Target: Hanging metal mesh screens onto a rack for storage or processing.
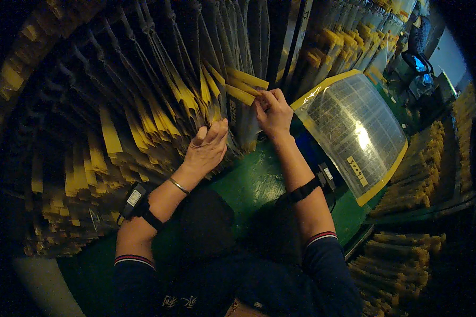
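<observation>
Rows of dark hanging packets with yellow header cards [158, 105] fill the rack in front of me. My left hand [206, 145] presses flat against the packets, fingers spread over their yellow tops. My right hand [272, 111] pinches the yellow header of one packet [243, 87] at the rack's right end, fingers closed on the card. Both wrists wear dark bands, and a thin bracelet sits on the left one.
A large clear-wrapped bundle with a yellow edge [354, 127] lies on the green surface [254, 185] right of my right arm. Stacks of yellowish bundles [407, 195] sit on shelves at the right. More hanging packets [344, 47] continue at the upper right.
</observation>
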A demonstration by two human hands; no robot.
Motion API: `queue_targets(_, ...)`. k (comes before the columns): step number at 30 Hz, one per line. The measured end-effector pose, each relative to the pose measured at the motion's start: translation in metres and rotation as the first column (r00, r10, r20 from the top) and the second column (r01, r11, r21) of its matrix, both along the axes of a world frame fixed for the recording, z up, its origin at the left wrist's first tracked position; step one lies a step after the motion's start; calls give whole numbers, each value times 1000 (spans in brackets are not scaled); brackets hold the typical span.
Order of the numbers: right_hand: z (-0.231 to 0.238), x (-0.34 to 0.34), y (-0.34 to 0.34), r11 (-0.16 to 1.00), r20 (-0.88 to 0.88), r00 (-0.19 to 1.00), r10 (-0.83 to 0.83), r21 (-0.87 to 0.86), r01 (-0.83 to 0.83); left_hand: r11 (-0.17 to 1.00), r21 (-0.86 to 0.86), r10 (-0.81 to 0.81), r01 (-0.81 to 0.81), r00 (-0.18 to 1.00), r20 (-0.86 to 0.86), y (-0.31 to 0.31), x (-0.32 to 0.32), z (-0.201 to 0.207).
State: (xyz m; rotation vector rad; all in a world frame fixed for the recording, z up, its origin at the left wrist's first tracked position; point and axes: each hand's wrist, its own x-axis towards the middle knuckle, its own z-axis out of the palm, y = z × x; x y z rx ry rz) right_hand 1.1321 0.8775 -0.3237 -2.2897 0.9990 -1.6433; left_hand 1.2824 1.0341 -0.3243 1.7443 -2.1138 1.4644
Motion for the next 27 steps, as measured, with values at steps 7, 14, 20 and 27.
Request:
queue_targets(7,-2,-14,-5,953,5,954,299,45,-299,1000,20,-21,21,1000,23,-1,-10,12)
queue_targets(14,6,-8,-1,981,33,980,196,4,-196,985,-39,166,-166,877,450,-21,-19,23)
queue_targets(20,4,-12,-9,985,60,984,167,37,-169,972,205,-77,117,979,-189,-16,-19,26)
queue_targets(27,1,-10,-14,987,50,987,152,39,-154,977,179,-93,119,985,-146,-19,-17,24)
